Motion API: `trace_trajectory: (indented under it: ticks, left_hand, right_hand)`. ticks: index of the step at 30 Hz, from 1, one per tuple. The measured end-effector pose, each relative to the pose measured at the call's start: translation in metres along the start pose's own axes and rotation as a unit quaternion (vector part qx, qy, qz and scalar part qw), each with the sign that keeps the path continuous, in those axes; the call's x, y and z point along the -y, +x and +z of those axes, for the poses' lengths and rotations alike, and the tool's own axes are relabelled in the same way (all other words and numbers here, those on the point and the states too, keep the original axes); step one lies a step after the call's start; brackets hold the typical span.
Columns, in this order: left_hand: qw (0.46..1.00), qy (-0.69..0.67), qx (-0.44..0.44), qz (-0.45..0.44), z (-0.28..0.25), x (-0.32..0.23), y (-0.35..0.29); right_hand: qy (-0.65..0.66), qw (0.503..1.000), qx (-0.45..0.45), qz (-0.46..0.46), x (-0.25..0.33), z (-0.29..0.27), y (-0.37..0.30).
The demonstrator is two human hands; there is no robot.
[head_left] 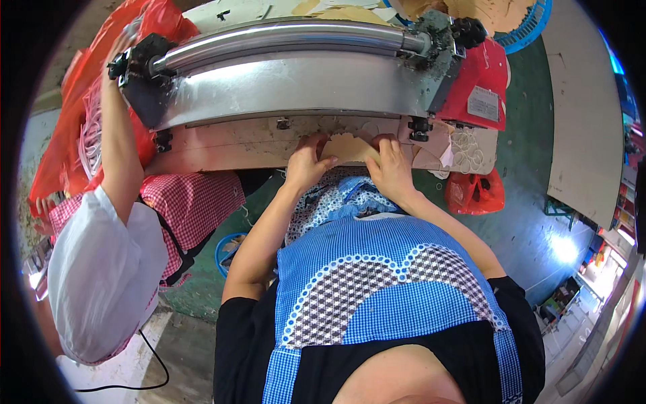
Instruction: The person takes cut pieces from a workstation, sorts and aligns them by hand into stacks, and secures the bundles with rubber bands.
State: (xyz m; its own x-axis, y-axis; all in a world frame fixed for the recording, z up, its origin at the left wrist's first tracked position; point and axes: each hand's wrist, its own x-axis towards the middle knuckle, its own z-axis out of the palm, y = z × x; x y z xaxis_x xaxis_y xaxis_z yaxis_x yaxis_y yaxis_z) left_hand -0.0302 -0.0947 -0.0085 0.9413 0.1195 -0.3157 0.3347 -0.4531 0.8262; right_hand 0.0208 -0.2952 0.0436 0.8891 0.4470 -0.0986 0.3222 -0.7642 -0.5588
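Note:
A tan, thin sheet piece (pixel 348 149) with an uneven far edge lies across the machine's front ledge, between my two hands. My left hand (pixel 309 163) grips its left side, fingers curled at the far edge and thumb toward the middle. On the opposite side, my right hand (pixel 391 168) holds the sheet with fingers bent over it. Just beyond my hands stands a roller machine (pixel 289 84) with a sloped metal plate and a shiny steel roller (pixel 289 44). More pale, thin pieces (pixel 377 128) lie on the ledge near my right fingers.
To my left a co-worker in a white sleeve (pixel 108 276) reaches toward a red bag (pixel 74 101) of pale strips. Thin loops (pixel 468 151) lie on the ledge's right end, above a hanging red bag (pixel 476 192). A blue basket (pixel 528 34) of tan pieces stands far right.

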Motion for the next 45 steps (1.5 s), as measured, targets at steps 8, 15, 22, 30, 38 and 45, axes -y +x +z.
trace_trajectory:
  ticks: [8,15,22,30,38,45]
  left_hand:
    - [0.990,-0.075,0.007,0.115,-0.040,-0.041,-0.034]
    - [0.960,-0.271,0.007,0.074,-0.045,-0.086,-0.050]
    - [0.910,-0.404,0.094,-0.017,-0.070,-0.130,-0.050]
    - [0.953,0.234,-0.187,0.050,-0.078,-0.124,-0.039]
    - [0.997,-0.077,-0.031,0.008,-0.101,-0.127,-0.056]
    - [0.981,0.022,-0.182,0.067,-0.100,-0.133,-0.060]
  right_hand:
    - [0.294,0.954,0.052,-0.002,0.016,-0.040,-0.001]
    - [0.542,0.809,0.127,0.191,0.030,-0.061,0.022]
    - [0.715,0.584,0.326,0.204,0.031,-0.072,0.024]
    - [0.093,0.976,-0.006,-0.195,0.062,-0.091,0.040]
    - [0.476,0.837,0.259,0.080,0.067,-0.109,0.052]
    - [0.230,0.967,0.077,-0.077,0.076,-0.097,0.066]
